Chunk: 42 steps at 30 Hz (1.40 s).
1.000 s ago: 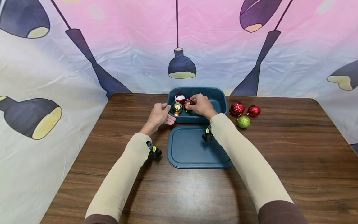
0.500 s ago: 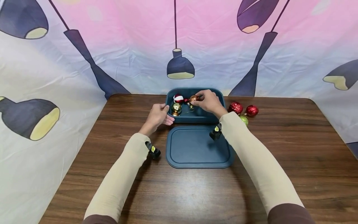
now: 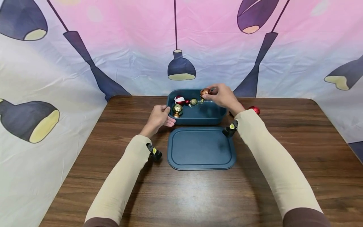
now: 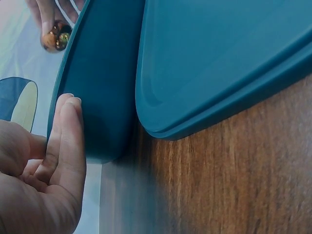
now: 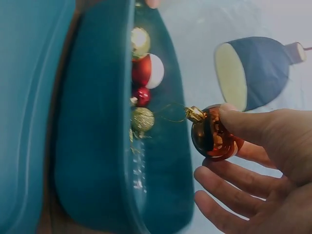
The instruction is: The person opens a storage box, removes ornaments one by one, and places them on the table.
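Note:
My right hand [image 3: 224, 95] pinches a shiny copper-coloured Christmas bauble [image 5: 214, 134] between thumb and fingers. The bauble has a gold cap and a thin gold loop, and is held up over the back of a dark teal box [image 3: 210, 120]. My left hand [image 3: 158, 118] holds the box's left end, thumb at the rim and fingers against the outer wall [image 4: 70, 141]. Inside the box, toward the left, lie a shiny gold bauble [image 3: 177, 109], a red-and-white bauble [image 5: 148, 71], a small red bauble [image 5: 142, 96] and a small glittery gold bauble [image 5: 143, 119].
A flat teal lid [image 3: 201, 148] lies on the wooden table [image 3: 136, 195] in front of the box. Right of the box, a red bauble [image 3: 254, 109] shows past the right sleeve, which hides things beside it. Behind the table hangs a cloth [image 3: 141, 63] printed with lamps.
My right hand has lifted the copper bauble from among the others and carried it right and upward. The small glittery gold bauble now shows. My left hand stays at the box's end.

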Motion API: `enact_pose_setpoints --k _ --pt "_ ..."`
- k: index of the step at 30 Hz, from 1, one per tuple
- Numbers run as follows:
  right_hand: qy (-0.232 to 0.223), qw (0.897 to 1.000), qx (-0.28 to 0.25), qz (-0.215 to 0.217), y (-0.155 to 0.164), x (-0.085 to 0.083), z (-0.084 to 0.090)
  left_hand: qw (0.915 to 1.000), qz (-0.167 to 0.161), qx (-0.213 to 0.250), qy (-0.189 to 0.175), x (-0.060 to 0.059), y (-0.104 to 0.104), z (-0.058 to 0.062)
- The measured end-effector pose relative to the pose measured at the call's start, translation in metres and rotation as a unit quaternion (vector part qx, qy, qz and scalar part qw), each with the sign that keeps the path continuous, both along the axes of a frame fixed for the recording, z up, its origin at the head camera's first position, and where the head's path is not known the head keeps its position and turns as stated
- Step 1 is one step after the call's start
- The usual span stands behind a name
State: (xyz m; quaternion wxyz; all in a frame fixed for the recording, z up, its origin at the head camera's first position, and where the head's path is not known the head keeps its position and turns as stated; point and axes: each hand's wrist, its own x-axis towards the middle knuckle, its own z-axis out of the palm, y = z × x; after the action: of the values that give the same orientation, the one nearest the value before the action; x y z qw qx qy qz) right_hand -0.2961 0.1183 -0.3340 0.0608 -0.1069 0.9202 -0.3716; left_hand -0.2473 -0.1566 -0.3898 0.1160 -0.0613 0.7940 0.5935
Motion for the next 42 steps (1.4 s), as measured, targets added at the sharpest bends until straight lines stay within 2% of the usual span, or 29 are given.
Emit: enact_pose_setpoints --k 11,17,22,31,42 --pt "0.003 1.0 0.001 -0.01 0.038 0.006 0.02 1.0 -0.001 0.002 -0.004 0.001 0.0 0.002" --pt "0.013 1.0 -0.01 -0.014 0.063 0.012 0.025 1.0 0.001 0.002 -0.002 0.0 -0.001 0.0" --pt "-0.001 1.0 -0.014 -0.014 0.086 0.015 0.026 1.0 -0.001 0.002 -0.002 0.0 -0.001 0.0" --pt "-0.052 0.998 0.024 -0.027 0.122 0.02 0.025 1.0 -0.008 0.002 0.005 0.001 -0.001 0.001" --pt "-0.055 0.997 0.038 -0.034 0.159 0.026 0.016 1.0 -0.006 0.0 0.004 0.0 -0.001 0.0"
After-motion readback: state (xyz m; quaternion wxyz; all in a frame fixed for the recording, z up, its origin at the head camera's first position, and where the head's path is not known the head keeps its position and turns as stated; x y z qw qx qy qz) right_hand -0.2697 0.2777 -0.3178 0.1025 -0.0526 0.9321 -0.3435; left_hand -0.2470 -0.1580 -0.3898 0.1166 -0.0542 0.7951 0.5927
